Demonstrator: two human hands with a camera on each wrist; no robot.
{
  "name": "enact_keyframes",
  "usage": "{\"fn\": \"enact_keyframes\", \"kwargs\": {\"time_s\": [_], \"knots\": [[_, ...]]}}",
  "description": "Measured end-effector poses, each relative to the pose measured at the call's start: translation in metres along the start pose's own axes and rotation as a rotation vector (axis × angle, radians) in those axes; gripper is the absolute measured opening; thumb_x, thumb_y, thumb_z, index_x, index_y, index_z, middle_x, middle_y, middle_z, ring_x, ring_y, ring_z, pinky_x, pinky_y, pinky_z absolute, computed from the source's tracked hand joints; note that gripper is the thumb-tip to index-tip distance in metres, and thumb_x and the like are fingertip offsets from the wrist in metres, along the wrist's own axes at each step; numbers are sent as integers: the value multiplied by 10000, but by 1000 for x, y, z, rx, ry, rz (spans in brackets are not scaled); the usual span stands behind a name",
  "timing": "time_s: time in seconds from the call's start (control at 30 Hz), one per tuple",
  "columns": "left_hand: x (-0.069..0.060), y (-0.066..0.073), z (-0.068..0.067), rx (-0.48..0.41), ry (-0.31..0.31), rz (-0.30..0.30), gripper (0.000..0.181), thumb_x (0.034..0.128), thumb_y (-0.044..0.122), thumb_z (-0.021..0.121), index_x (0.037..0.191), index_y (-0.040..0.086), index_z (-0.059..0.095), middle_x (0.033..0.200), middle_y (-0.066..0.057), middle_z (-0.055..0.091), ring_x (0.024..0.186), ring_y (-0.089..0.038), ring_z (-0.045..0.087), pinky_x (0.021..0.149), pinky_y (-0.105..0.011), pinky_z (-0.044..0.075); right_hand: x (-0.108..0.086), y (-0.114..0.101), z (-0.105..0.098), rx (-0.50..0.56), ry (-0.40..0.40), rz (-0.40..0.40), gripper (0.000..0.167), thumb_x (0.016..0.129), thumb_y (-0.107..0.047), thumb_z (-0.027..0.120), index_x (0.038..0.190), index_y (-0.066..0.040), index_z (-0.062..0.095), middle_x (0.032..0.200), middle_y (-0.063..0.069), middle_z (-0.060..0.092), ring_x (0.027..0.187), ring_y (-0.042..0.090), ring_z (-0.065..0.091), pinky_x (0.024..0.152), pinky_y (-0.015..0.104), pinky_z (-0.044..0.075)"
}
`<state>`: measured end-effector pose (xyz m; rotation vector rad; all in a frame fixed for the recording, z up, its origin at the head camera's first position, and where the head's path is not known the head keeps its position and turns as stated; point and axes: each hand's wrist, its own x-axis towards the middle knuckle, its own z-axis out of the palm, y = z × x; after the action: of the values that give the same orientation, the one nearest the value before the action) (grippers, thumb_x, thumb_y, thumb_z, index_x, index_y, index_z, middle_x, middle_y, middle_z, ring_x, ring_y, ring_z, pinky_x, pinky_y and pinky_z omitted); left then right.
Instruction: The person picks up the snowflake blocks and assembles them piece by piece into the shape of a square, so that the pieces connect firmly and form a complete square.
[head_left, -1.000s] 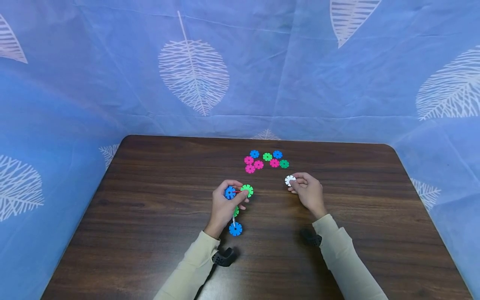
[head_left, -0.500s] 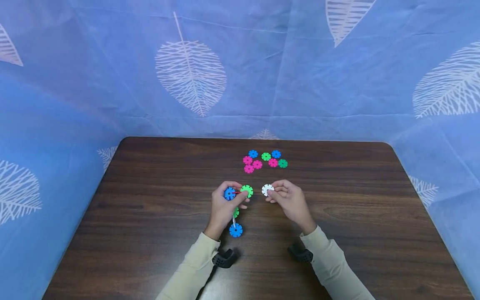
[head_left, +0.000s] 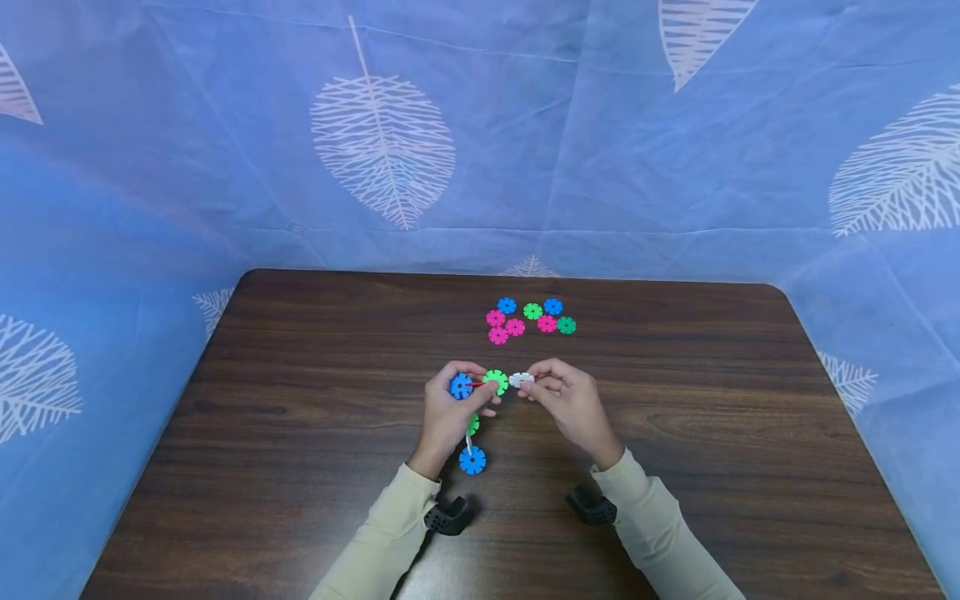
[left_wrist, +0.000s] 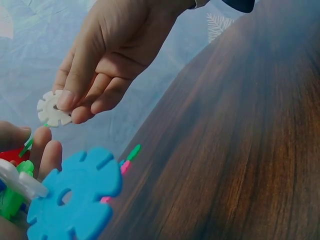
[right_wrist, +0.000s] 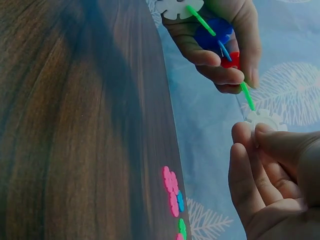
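My left hand (head_left: 448,414) grips a chain of slotted plastic snowflake discs, with the thumb over a bright green disc (head_left: 495,376). A blue disc (head_left: 460,386) and an edge-on red disc (right_wrist: 232,60) belong to the same chain. Its lower end, a larger-looking blue disc (left_wrist: 92,175), hangs below the palm. Between thumb and fingers, my right hand (head_left: 576,408) pinches a white disc (head_left: 521,380). That white disc meets the green one's edge in the right wrist view, turned across it; whether their slots interlock I cannot tell. Fingers hide part of the chain.
Beyond the hands, loose pink discs (head_left: 498,335), blue discs (head_left: 552,307) and green discs (head_left: 532,311) lie flat on the dark wooden table (head_left: 315,400). A blue leaf-patterned cloth (head_left: 510,150) hangs behind the far edge.
My right hand has moved left with the white disc, up to the green disc, and the white disc has turned more edge-on. The left hand has hardly moved.
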<state>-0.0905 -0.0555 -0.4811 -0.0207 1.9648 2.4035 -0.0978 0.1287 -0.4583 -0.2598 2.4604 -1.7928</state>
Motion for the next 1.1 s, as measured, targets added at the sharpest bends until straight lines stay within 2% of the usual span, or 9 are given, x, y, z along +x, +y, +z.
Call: {"fn": "enact_keyframes", "kwargs": {"time_s": [0.23, 0.5, 0.67, 0.83, 0.9, 0.97, 1.03, 1.1], "knots": [[0, 1, 1, -19, -19, -1, 275, 843, 25, 689, 1056, -80, 552, 937, -221, 621, 658, -144, 695, 600, -359, 594, 0, 0, 2, -46, 5, -26, 163, 848, -71, 681, 992, -11, 633, 938, 151, 697, 853, 216, 714, 754, 241, 576], [0, 1, 1, -17, -44, -2, 275, 850, 26, 681, 1080, -60, 558, 961, -200, 605, 671, -131, 694, 609, -344, 595, 0, 5, 3, -49, 31, -149, 89, 857, -84, 671, 921, -21, 662, 906, 161, 711, 849, 246, 721, 717, 229, 578], [-1, 1, 1, -19, -60, 10, 254, 857, 13, 667, 1070, -72, 557, 975, -252, 603, 666, -121, 692, 609, -346, 595, 1, 8, 4, -75, 56, -228, 72, 828, -57, 695, 898, -41, 694, 898, 116, 727, 834, 213, 724, 711, 226, 576], [-1, 1, 1, -13, -72, 17, 257, 860, 4, 660, 1069, -86, 540, 977, -309, 624, 663, -153, 692, 608, -357, 595, 2, 7, 4, -118, 79, -257, 95, 789, -40, 730, 879, -68, 714, 881, 70, 740, 816, 168, 725, 698, 208, 573], [-1, 0, 1, -9, -76, 19, 259, 859, 0, 659, 1068, -88, 533, 968, -318, 628, 659, -160, 692, 610, -360, 595, 2, 7, 5, -131, 85, -269, 90, 785, -54, 736, 870, -72, 719, 871, 63, 742, 794, 160, 725, 663, 196, 570], [-1, 0, 1, -4, -74, 22, 260, 858, -6, 657, 1066, -94, 527, 966, -321, 626, 654, -151, 689, 614, -359, 596, 3, 6, 6, -144, 89, -280, 85, 781, -72, 744, 863, -84, 724, 865, 53, 743, 734, 150, 717, 555, 155, 526], [-1, 0, 1, -2, -73, 25, 268, 856, -7, 659, 1069, -99, 525, 968, -327, 626, 649, -141, 688, 623, -356, 597, 3, 6, 7, -154, 97, -295, 86, 773, -69, 749, 853, -92, 727, 859, 53, 743, 614, 100, 663, 450, 133, 425], [0, 0, 1, -2, -73, 28, 265, 856, -8, 659, 1067, -100, 527, 975, -321, 628, 648, -137, 686, 634, -353, 598, 3, 7, 8, -157, 105, -309, 90, 765, -55, 752, 842, -94, 729, 855, 60, 743, 564, 52, 607, 390, 147, 328]]}}
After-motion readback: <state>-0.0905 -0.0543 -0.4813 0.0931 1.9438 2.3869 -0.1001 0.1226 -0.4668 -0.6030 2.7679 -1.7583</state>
